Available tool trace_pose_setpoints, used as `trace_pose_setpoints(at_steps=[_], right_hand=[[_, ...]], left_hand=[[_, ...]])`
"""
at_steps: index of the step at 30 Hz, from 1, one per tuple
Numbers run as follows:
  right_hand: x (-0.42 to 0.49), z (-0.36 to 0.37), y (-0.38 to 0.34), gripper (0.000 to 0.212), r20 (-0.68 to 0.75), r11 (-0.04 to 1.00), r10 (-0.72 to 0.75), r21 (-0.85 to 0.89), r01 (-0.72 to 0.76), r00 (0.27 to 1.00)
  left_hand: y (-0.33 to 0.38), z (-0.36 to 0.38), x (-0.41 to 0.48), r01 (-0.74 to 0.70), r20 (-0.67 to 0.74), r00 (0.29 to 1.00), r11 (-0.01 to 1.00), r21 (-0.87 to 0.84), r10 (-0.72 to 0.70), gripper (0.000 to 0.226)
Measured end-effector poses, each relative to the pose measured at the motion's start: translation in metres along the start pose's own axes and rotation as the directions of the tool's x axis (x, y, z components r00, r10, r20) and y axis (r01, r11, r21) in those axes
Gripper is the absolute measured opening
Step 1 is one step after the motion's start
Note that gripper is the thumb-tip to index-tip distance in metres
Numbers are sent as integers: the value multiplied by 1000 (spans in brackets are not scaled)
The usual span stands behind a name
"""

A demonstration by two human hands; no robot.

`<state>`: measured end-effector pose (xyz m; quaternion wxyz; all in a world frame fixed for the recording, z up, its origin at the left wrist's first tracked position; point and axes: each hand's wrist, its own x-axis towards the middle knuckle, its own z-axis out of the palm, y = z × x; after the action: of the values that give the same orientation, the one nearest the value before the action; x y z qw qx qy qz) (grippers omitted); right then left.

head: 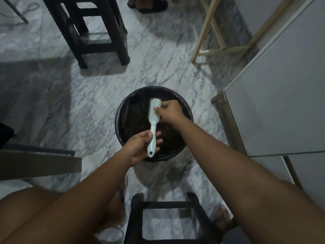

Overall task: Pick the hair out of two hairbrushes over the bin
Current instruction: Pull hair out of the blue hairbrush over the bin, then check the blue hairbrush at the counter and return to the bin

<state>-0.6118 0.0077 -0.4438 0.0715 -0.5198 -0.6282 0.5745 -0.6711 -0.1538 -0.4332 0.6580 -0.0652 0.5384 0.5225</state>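
Note:
A pale mint hairbrush [153, 120] is held over a round black bin [189, 113] lined with a dark bag on the marble floor. My left hand [140, 147] grips the brush's handle near its end, with the bristle head pointing away from me. My right hand [169, 111] rests on the right side of the bristle head, fingertips pinched among the bristles. Whether hair is between those fingers is too small to tell. Only this one brush is in sight.
A dark stool [95, 32] stands on the floor beyond the bin, and a second dark stool [168, 221] sits right below me. A light wooden frame [216, 41] and a grey cabinet [281, 103] are at the right. Someone's sandalled foot [149, 5] shows at the top.

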Motion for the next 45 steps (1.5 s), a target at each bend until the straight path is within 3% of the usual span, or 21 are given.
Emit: trace_pose_setpoints(at_steps=[4,10,16,20,25,30,34,39,45], right_hand=[[3,-14,-10,45,-40,997,-55,-64,52,998],[-27,-80,-77,43,-198,990,-139,-34,135,970],[-80,-191,-158,46,-336,989,-111,59,139,935],[-146,-286,-217,35,-466,986,-145,1,165,873],[-221,-402,-249,38,-638,987,-116,9,158,761],[-305,-499,-231,37,-781,985,-14,98,145,624],[-374,-556,-190,53,-867,985,72,139,100,493],[-457,-614,-125,37,-913,979,165,196,48,373],[-550,-656,-42,49,-925,964,266,260,-58,271]], left_hand=[[15,19,-8,-10,26,1000,1000,15,10,34],[69,78,-40,-80,128,990,988,130,63,33],[132,189,-107,-149,267,961,944,294,69,29],[164,283,-156,-209,361,931,890,405,55,31],[177,402,-212,-256,486,873,820,511,-30,32],[146,507,-251,-242,565,804,767,594,-184,34],[90,573,-276,-199,581,750,731,652,-315,35],[11,639,-303,-189,572,713,675,714,-406,34],[-90,692,-343,-228,530,666,533,815,-525,23]])
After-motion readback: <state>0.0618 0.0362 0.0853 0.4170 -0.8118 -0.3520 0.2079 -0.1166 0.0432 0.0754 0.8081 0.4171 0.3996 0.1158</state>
